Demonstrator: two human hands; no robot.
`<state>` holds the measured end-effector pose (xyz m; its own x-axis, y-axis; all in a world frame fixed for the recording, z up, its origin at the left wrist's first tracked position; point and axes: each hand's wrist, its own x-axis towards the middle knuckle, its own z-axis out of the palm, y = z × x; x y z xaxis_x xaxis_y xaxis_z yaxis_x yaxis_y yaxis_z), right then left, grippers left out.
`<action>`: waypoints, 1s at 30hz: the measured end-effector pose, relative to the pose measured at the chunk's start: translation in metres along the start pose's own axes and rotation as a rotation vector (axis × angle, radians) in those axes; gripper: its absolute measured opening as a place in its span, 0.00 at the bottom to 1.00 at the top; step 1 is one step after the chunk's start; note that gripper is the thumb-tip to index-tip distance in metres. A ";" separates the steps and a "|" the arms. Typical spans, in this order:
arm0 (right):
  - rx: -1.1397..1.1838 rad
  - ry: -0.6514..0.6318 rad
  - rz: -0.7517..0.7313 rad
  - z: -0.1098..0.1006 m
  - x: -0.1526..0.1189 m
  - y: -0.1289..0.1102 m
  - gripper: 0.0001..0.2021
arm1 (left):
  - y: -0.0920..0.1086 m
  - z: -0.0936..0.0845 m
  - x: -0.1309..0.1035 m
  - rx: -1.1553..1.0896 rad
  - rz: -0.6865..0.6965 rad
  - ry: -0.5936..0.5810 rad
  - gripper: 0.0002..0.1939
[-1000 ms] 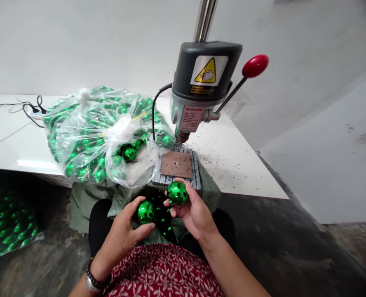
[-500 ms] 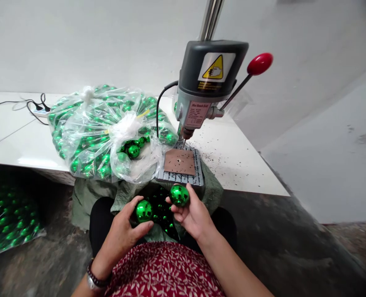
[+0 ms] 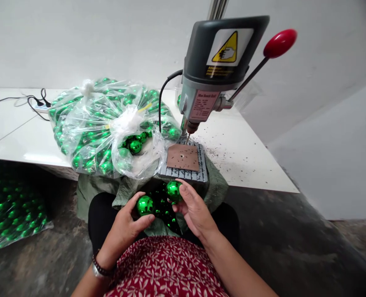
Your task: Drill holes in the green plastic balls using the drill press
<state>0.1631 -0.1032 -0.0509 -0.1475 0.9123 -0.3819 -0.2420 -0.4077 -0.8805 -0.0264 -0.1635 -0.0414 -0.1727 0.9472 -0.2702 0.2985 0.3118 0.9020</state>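
Note:
My left hand (image 3: 130,222) is closed round a shiny green bauble (image 3: 145,205), with the thumb along its lower side. A second green bauble (image 3: 173,191) is gripped between the thumb and fingers of my right hand (image 3: 195,210). Both hands are above my lap, just in front of the bench drill's base (image 3: 203,171). Under them, a green sack (image 3: 215,181) opens onto a dark heap of more baubles (image 3: 166,210). The drill bit (image 3: 188,139) points down at a brown board (image 3: 183,157) with a small hole in it.
The grey bench drill (image 3: 220,53) has a red-knobbed lever (image 3: 280,43) at its right. Clear plastic bags of green baubles (image 3: 90,144) cover the table's left part. Dark shavings dot the white table (image 3: 247,165). Another bag of baubles (image 3: 12,210) stands low at the left.
My right hand has turned its bauble and shifted it slightly left, closer to the other one. The left hand keeps its bauble in nearly the same place. The view has shifted a little.

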 end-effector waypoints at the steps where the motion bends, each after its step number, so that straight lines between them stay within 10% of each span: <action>1: 0.001 -0.001 0.000 -0.001 -0.001 0.001 0.38 | -0.002 0.001 0.001 -0.009 -0.010 -0.007 0.32; 10: -0.064 -0.022 -0.033 -0.012 -0.004 0.010 0.41 | -0.011 0.005 -0.003 -0.160 -0.083 0.019 0.33; 18: -0.268 -0.151 -0.092 -0.009 -0.009 0.009 0.42 | 0.013 0.025 0.011 -1.264 -0.395 -0.130 0.18; 30: -0.534 -0.147 -0.086 -0.022 -0.016 0.008 0.36 | 0.017 0.045 0.021 -1.264 -0.483 -0.078 0.14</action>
<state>0.1846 -0.1200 -0.0582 -0.2901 0.9109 -0.2933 0.2549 -0.2218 -0.9412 0.0173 -0.1347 -0.0469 0.0521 0.7784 -0.6256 -0.8428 0.3703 0.3907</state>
